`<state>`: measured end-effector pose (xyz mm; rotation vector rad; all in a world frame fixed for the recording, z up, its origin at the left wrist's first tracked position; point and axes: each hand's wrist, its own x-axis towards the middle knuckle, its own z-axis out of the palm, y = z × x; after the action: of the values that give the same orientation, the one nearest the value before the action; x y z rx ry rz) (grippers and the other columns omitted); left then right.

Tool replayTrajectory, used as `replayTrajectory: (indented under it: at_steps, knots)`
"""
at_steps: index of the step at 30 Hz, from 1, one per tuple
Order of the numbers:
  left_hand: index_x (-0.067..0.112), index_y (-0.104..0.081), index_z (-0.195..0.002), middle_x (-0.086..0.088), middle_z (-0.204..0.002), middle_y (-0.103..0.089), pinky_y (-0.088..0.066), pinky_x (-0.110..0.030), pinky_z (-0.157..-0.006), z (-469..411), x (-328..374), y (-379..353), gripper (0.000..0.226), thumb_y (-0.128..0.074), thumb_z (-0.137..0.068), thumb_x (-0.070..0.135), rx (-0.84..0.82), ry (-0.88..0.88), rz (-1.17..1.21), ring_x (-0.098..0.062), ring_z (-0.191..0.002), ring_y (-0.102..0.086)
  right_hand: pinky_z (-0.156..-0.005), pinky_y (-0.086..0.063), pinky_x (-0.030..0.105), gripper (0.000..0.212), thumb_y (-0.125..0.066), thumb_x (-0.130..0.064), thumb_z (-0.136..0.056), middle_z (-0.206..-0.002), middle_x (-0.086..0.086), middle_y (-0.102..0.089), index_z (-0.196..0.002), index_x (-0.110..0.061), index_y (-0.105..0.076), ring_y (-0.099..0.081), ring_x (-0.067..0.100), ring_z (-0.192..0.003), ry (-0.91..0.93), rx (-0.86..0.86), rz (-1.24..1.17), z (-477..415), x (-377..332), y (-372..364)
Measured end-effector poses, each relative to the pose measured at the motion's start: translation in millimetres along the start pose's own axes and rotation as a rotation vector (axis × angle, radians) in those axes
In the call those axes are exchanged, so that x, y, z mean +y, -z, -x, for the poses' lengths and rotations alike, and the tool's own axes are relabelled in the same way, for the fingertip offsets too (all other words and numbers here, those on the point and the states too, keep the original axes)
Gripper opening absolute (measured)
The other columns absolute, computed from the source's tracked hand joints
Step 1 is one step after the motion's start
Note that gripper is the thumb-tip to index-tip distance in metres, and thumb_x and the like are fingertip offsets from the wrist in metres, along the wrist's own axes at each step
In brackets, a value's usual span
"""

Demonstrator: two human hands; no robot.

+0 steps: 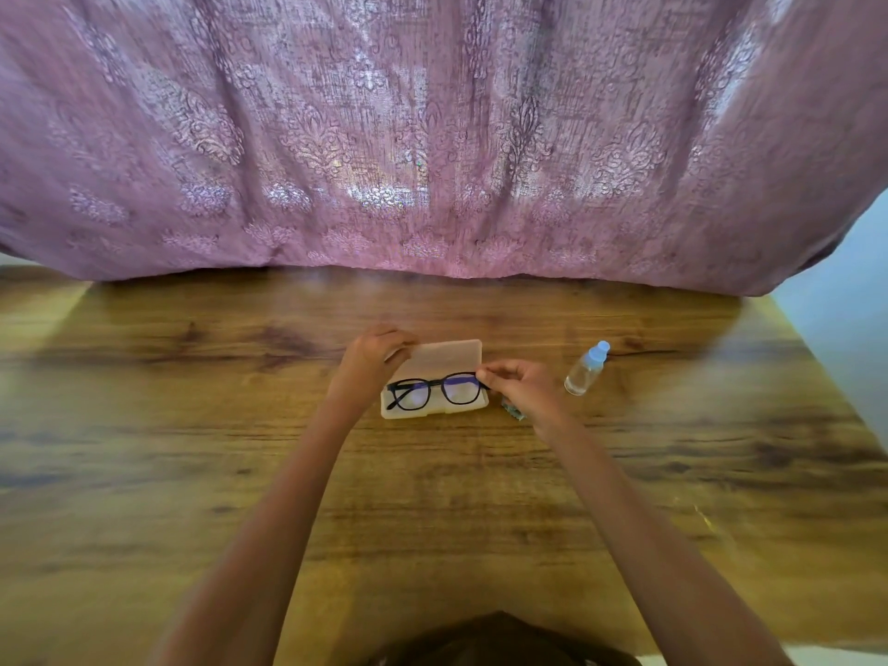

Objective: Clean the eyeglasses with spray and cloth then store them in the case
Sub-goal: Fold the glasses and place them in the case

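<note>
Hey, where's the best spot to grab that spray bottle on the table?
Probably take the spray bottle round its clear body, below the blue cap, coming from its right. The body is round, plain and wider than the cap, and bare table lies on that side, while the right hand sits close on its left.

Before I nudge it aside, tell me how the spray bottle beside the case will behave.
The spray bottle looks like clear plastic with little liquid visible, so it is probably light. Tall on a narrow base, it would likely tip if pushed high. Being round, it may then roll on the table.
</note>
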<state>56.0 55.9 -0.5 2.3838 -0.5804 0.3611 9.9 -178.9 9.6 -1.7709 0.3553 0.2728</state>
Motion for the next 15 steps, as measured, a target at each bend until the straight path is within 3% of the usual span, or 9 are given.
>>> replayTrajectory:
  at_steps: [3, 6, 8, 12, 15]
  knots:
    - [0.010, -0.066, -0.116, -0.005, -0.115, -0.064, -0.050, -0.043, -0.092, 5, -3, 3, 0.037, -0.073, -0.080, 0.015, -0.041, 0.162, 0.131, -0.016, -0.103, -0.059, -0.079, -0.051, 0.027, 0.021, -0.075, -0.023, -0.085, -0.103, -0.003, -0.073, -0.104, -0.016, -0.074, -0.065, 0.010, -0.096, 0.002, 0.005, 0.005, 0, 0, 0]
    - [0.024, -0.037, -0.143, 0.003, -0.136, -0.048, -0.037, -0.039, -0.106, 19, -1, 11, 0.090, -0.083, -0.067, 0.036, -0.190, 0.417, 0.202, -0.014, -0.123, -0.043, -0.082, -0.052, 0.028, 0.020, -0.075, -0.023, -0.085, -0.102, -0.003, -0.072, -0.104, -0.017, -0.074, -0.065, 0.010, -0.096, -0.003, 0.005, 0.010, 1, -1, -1]
    - [0.028, -0.017, -0.150, 0.002, -0.147, -0.038, -0.032, -0.042, -0.108, 31, -1, 16, 0.117, -0.087, -0.058, 0.043, -0.275, 0.494, 0.222, -0.018, -0.132, -0.035, -0.083, -0.052, 0.029, 0.017, -0.075, -0.023, -0.085, -0.101, -0.005, -0.072, -0.101, -0.018, -0.073, -0.064, 0.009, -0.095, -0.005, 0.006, 0.008, 2, -2, -1]
    - [0.029, -0.004, -0.152, -0.005, -0.154, -0.026, -0.031, -0.043, -0.108, 51, -5, 21, 0.131, -0.087, -0.052, 0.050, -0.380, 0.519, 0.214, -0.027, -0.139, -0.028, -0.085, -0.052, 0.031, 0.015, -0.074, -0.024, -0.086, -0.101, -0.006, -0.071, -0.100, -0.020, -0.073, -0.064, 0.008, -0.095, -0.006, 0.002, 0.010, 2, -2, -1]
    - [0.028, -0.008, -0.151, -0.004, -0.153, -0.029, -0.031, -0.036, -0.105, 56, -8, 17, 0.120, -0.086, -0.060, 0.040, -0.359, 0.509, 0.242, -0.025, -0.137, -0.031, -0.085, -0.052, 0.031, 0.015, -0.074, -0.024, -0.086, -0.102, -0.006, -0.071, -0.101, -0.020, -0.072, -0.063, 0.009, -0.096, -0.005, 0.000, 0.019, 2, -3, -1]
